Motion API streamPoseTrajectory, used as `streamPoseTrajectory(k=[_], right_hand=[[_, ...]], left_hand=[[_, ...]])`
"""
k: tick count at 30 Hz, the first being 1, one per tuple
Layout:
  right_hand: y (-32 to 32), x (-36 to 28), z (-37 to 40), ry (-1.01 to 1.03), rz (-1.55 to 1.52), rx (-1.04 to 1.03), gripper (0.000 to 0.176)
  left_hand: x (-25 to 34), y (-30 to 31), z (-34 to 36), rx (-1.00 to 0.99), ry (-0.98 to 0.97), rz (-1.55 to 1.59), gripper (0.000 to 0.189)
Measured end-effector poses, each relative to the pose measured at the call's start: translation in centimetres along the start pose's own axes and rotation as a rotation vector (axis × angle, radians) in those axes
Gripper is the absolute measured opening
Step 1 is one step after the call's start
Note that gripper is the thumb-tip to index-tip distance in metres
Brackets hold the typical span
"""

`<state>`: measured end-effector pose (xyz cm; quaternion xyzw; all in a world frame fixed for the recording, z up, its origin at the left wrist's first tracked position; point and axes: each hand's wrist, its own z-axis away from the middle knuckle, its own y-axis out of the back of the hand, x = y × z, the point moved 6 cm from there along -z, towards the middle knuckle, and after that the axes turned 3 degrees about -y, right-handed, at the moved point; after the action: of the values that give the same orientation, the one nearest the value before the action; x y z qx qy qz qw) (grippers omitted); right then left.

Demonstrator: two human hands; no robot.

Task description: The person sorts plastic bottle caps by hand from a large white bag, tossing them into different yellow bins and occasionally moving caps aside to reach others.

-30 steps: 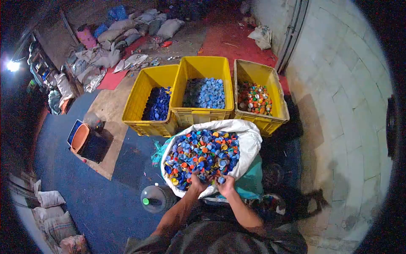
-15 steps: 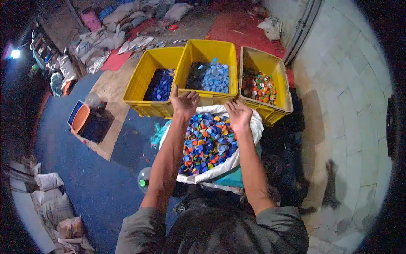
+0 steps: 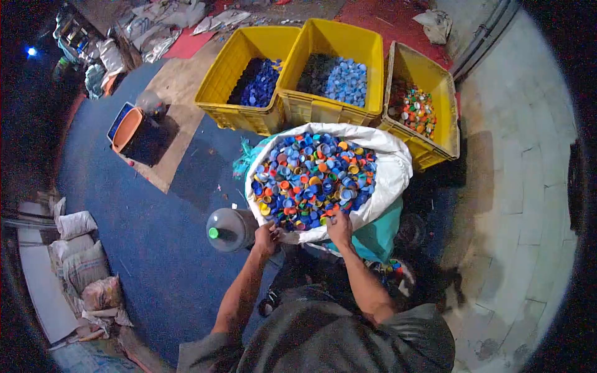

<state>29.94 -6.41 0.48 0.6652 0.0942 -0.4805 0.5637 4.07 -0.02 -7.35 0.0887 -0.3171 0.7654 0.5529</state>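
Note:
A white sack [image 3: 390,156] stands open in front of me, filled with mixed coloured bottle caps [image 3: 311,177]. My left hand [image 3: 266,239] is at the sack's near left rim, its fingers closed; what they hold is too small to tell. At the near edge of the caps is my right hand [image 3: 339,227], fingers bent together over the rim, their contents unclear. Beyond the sack stand three yellow crates: the left one [image 3: 214,78] holds dark blue caps, the middle one [image 3: 373,56] light blue and dark caps, the right one [image 3: 444,118] orange, white and green caps.
A large clear bottle [image 3: 230,230] with a green cap lies left of the sack. Farther left are an orange tub [image 3: 127,129] and a blue container. Stuffed sacks [image 3: 84,270] line the lower left. A tiled wall [image 3: 516,217] rises on the right.
Both hands have come back from near the crates to the sack's near rim, and their fingers have closed. The view has shifted, showing more of the sack, with the crates higher in the picture.

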Motion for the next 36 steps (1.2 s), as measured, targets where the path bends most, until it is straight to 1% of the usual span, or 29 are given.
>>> streamPoseTrajectory(k=[3,4,6,7,8,9,10,13,15,17,19,21,24,25,27,28,29,31,32,33,34,35,36], right_hand=[[-0.4,-2.8,-1.8,0.216,0.109,0.125,0.029],[-0.7,-3.4,-2.4,0.264,0.122,0.155,0.032],[-1.2,-4.5,-3.7,0.364,0.144,0.217,0.040],[-1.2,-5.3,-4.2,0.376,0.148,0.197,0.044],[-1.1,-6.0,-4.5,0.388,0.152,0.176,0.047],[-1.0,-6.5,-4.8,0.401,0.156,0.155,0.051],[-1.9,-5.8,-5.4,0.387,0.164,0.079,0.058],[-2.4,-6.2,-5.8,0.409,0.215,0.076,0.058],[-3.0,-5.9,-6.1,0.447,0.231,0.083,0.061],[-3.3,-6.0,-6.1,0.480,0.237,0.085,0.062],[-4.2,-5.4,-6.6,0.478,0.302,0.067,0.063],[-4.5,-5.1,-6.8,0.465,0.336,0.043,0.062],[-3.9,-5.6,-6.8,0.430,0.303,0.048,0.057],[-3.3,-5.6,-6.6,0.402,0.144,0.090,0.056],[-1.9,-5.1,-5.9,0.341,-0.169,0.173,0.052],[-1.7,-3.9,-5.6,0.175,-0.290,0.162,0.048],[-0.7,-2.8,-4.8,0.077,-0.387,0.162,0.044],[0.2,0.9,-3.2,-0.147,-0.702,0.198,0.034],[0.0,2.7,-2.1,-0.306,-1.101,0.124,0.029],[-0.2,3.4,-0.8,-0.467,-1.498,0.039,0.025],[0.4,3.8,0.5,-0.608,-1.586,0.085,0.022],[0.7,4.5,1.5,-0.626,-1.612,0.049,0.022],[1.3,5.3,2.4,-0.642,-1.639,0.012,0.022]], left_hand=[[-0.6,0.1,2.5,-0.004,0.009,-0.146,0.016],[-1.0,0.0,2.7,0.049,-0.008,-0.082,0.011],[-0.5,-1.1,4.8,0.084,-0.088,-0.122,0.009],[-0.1,-1.3,5.7,0.103,-0.129,-0.142,0.010],[-0.5,-1.1,5.5,0.066,-0.147,-0.142,0.015],[-0.5,-1.2,5.8,0.067,-0.150,-0.138,0.016],[-0.7,-1.4,6.1,0.068,-0.154,-0.134,0.017],[-0.5,-1.8,7.4,0.065,-0.162,-0.178,0.018],[-0.7,-1.7,7.8,0.079,-0.155,-0.210,0.017],[-0.8,-1.6,8.0,0.063,-0.171,-0.174,0.016],[-1.1,-1.3,7.5,0.045,-0.186,-0.171,0.015],[-1.2,-1.3,7.6,0.070,-0.177,-0.190,0.016],[-1.7,-1.8,7.3,0.078,-0.143,-0.181,0.016],[-2.0,-2.0,7.1,0.077,-0.126,-0.171,0.017],[-1.9,-3.0,6.7,0.063,-0.161,-0.264,0.018],[-1.8,-3.6,6.5,0.058,-0.177,-0.309,0.019],[-1.7,-4.4,6.2,0.036,-0.240,-0.339,0.020],[-2.3,-5.6,4.6,-0.007,-0.372,-0.397,0.022],[-3.4,-5.6,2.8,-0.018,-0.393,-0.398,0.026],[-3.2,-6.8,3.1,0.001,-0.451,-0.437,0.028],[-2.6,-8.6,3.4,0.018,-0.508,-0.477,0.030],[-2.0,-10.1,3.8,0.035,-0.566,-0.518,0.032],[-3.2,-9.6,1.0,0.056,-0.611,-0.640,0.042]])
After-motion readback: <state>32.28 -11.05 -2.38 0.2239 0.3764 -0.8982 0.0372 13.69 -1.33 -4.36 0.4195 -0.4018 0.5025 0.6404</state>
